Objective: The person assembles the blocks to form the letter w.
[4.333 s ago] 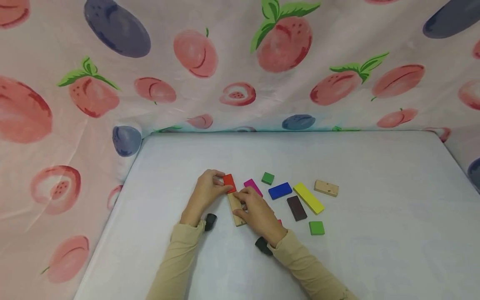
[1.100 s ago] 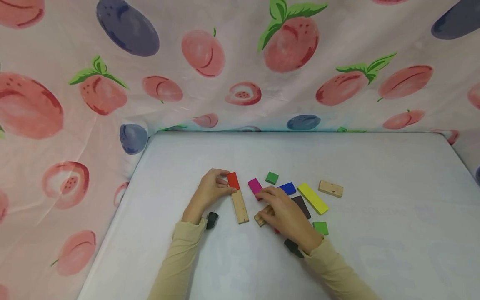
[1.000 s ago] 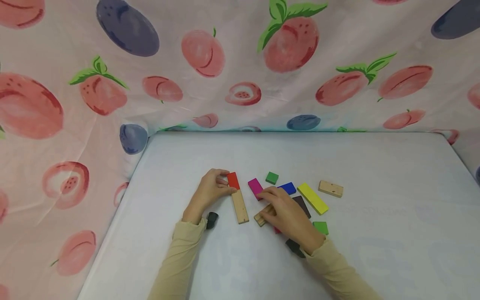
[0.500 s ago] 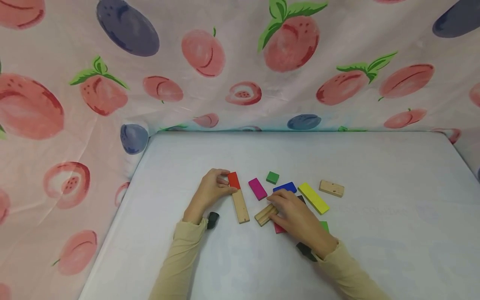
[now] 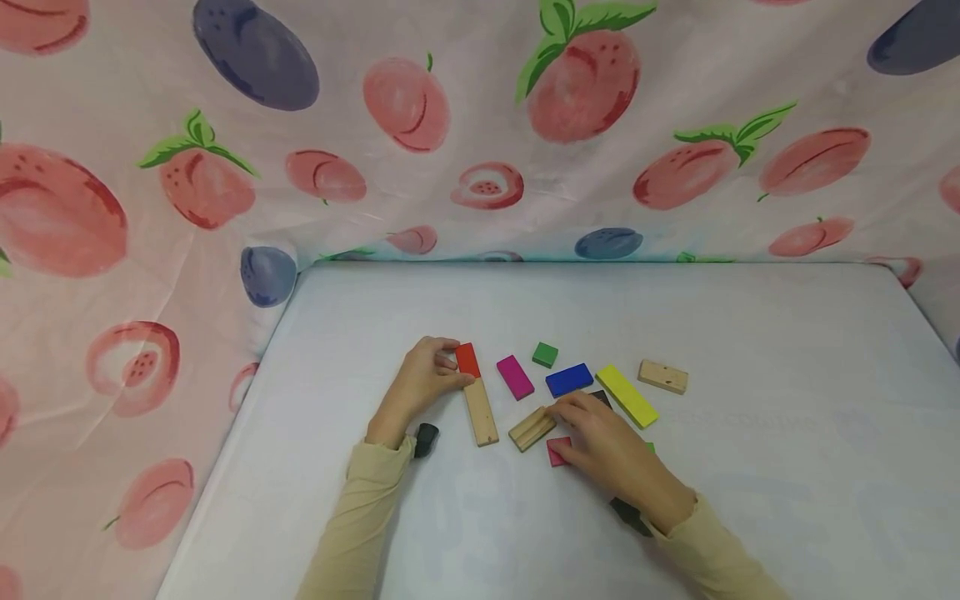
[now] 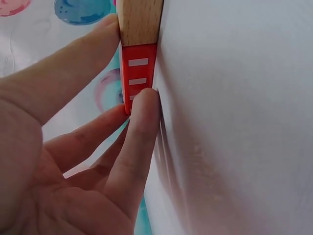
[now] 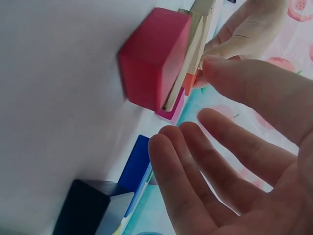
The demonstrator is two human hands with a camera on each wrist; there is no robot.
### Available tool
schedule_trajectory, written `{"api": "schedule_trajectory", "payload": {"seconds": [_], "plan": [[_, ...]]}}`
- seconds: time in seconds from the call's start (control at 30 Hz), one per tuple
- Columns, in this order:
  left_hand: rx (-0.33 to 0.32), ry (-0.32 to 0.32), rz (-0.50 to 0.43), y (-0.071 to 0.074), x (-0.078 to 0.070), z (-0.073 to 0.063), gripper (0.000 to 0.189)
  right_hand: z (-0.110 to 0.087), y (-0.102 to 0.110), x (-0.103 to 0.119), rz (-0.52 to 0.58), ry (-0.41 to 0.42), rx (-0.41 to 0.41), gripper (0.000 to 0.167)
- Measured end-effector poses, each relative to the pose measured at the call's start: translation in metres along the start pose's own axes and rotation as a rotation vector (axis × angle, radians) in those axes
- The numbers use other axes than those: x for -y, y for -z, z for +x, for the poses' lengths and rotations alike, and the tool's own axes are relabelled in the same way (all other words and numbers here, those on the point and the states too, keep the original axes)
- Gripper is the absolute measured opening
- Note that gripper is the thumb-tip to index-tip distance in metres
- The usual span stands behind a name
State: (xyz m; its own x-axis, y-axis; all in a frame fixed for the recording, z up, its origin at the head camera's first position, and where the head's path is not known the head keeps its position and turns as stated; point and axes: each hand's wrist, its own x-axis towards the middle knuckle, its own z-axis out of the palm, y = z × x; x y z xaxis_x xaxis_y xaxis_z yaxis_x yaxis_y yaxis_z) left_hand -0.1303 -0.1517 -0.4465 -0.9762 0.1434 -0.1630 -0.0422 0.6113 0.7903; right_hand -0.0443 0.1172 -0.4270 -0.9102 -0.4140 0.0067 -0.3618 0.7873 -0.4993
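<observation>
My left hand (image 5: 420, 379) has its thumb and index finger on the red block (image 5: 467, 358), which lies end to end with a plain wooden block (image 5: 481, 414). White marks show on the red block's side in the left wrist view. Over the loose blocks, my right hand (image 5: 611, 450) has relaxed, spread fingers and holds nothing. Its thumb is by a pinkish-red block (image 5: 558, 450), and its fingertips are near a grooved wooden block (image 5: 532, 429). In the right wrist view a gap separates the fingers from the pinkish-red block (image 7: 151, 58). The right hand partly covers a dark brown block (image 5: 602, 400).
Beyond the right hand lie magenta (image 5: 514, 377), blue (image 5: 568, 380), yellow (image 5: 627, 397) and green (image 5: 545, 354) blocks, plus another wooden block (image 5: 663, 376). A light green block (image 5: 650, 447) is mostly hidden behind the right hand. Fruit-print cloth (image 5: 480, 125) borders the white table (image 5: 787, 375).
My right hand has left the plain wooden block, passed over the grooved one and drawn back rightward, uncovering the magenta, blue and pinkish-red blocks. My left hand stays at the red block.
</observation>
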Motion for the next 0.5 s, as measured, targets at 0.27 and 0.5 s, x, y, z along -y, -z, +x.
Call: {"api": "schedule_trajectory", "payload": {"seconds": [0.27, 0.5], "plan": [[0.003, -0.001, 0.035, 0.0, -0.002, -0.003, 0.061, -0.005, -0.001, -0.002, 0.025, -0.01, 0.044, 0.037], [-0.035, -0.032, 0.149, -0.001, -0.006, -0.011, 0.063, -0.01, -0.003, -0.003, 0.013, -0.004, 0.056, 0.035]]}}
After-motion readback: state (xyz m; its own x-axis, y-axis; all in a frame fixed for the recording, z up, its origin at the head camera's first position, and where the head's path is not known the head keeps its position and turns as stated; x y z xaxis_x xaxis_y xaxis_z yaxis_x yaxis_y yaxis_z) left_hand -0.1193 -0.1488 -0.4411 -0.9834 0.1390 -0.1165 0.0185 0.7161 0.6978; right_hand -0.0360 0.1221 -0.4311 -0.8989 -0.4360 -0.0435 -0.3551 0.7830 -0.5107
